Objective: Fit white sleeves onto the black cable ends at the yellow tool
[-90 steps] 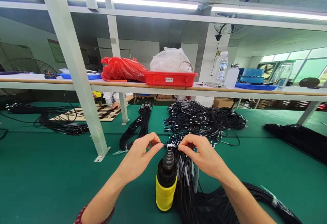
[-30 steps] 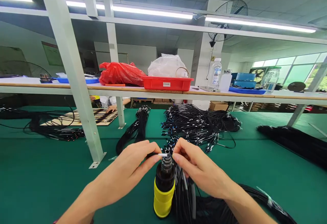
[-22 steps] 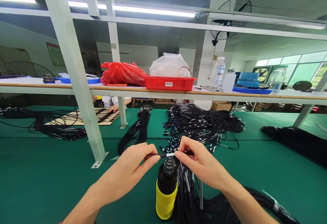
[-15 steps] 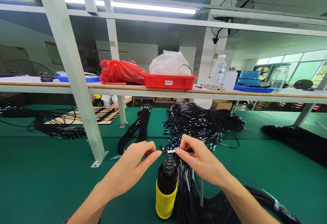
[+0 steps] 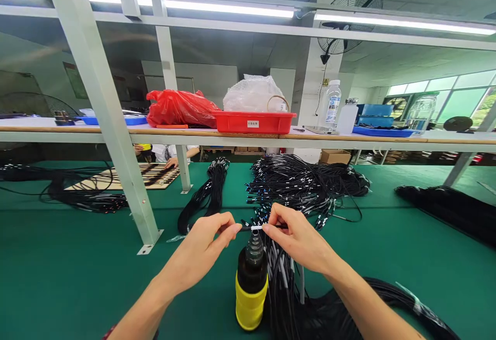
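My left hand (image 5: 203, 247) and my right hand (image 5: 296, 236) each pinch one end of a thin black cable with a white sleeve (image 5: 253, 228), held level just above the black ribbed nozzle of an upright black and yellow tool (image 5: 251, 284). The tool stands on the green mat. Right beside it, under my right hand, lies a thick bundle of black cables (image 5: 284, 288) with white-sleeved ends.
A heap of black cables (image 5: 306, 182) and a smaller bundle (image 5: 207, 195) lie further back. White frame posts (image 5: 103, 112) rise on the left. The shelf carries a red tray (image 5: 253, 121), red bag and bottles. Another person's hand (image 5: 169, 163) rests on a board behind.
Both hands lifted the sleeved cable end slightly off the nozzle tip and hold it a little higher; the pinch stays. The view shifted a bit.
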The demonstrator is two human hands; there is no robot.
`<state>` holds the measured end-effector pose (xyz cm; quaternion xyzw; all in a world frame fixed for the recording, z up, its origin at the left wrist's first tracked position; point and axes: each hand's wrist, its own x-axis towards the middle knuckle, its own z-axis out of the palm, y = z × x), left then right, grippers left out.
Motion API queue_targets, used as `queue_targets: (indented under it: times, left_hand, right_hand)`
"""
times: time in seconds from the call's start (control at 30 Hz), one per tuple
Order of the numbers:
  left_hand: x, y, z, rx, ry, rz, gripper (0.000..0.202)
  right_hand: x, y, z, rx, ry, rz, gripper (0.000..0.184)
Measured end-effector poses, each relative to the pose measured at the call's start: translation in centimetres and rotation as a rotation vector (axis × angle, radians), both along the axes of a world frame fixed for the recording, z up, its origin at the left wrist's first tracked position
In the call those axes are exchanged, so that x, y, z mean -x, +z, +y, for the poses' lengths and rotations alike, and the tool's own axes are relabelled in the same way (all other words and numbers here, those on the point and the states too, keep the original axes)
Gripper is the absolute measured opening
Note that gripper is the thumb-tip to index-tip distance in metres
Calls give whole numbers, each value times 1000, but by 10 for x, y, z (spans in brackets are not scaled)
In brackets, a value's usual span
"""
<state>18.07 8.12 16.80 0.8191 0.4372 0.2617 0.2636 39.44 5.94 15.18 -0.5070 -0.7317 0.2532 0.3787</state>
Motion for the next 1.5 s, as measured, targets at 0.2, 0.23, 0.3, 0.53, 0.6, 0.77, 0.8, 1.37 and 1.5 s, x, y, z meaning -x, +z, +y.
queue_targets:
  times: [0.2,0.23,0.3,0.53,0.6,0.77,0.8,1.37,1.5]
  left_hand:
    - [-1,-2,2,7,-3,-18,38]
    - [-1,-1,2,7,0,-17,37]
    - [-1,-1,2,1,6,-14,36]
    - [0,2,0,-12,11,-37,27]
    - [-1,3,-1,-9,15,-47,28]
    - [-3,4,-1,28,10,13,45]
    - [-3,3,-1,25,6,25,48]
    - [-5,4,0,26,-20,-49,31]
    - [-5,3,0,42,-5,1,46]
  right_hand:
    - [-1,-1,2,11,-5,-1,21]
    - [-1,-1,2,9,-6,-3,21]
    - [-1,-1,1,4,-8,-5,21]
    - [-4,6,-2,13,-9,-91,22]
    - [-6,9,-3,-1,12,-128,27]
    - [-7,13,-5,-46,41,-116,25]
    - [-7,13,-5,-47,44,-110,24]
    - [-10,13,-3,-42,20,-154,27]
    - [-11,13,-4,-57,37,-141,27]
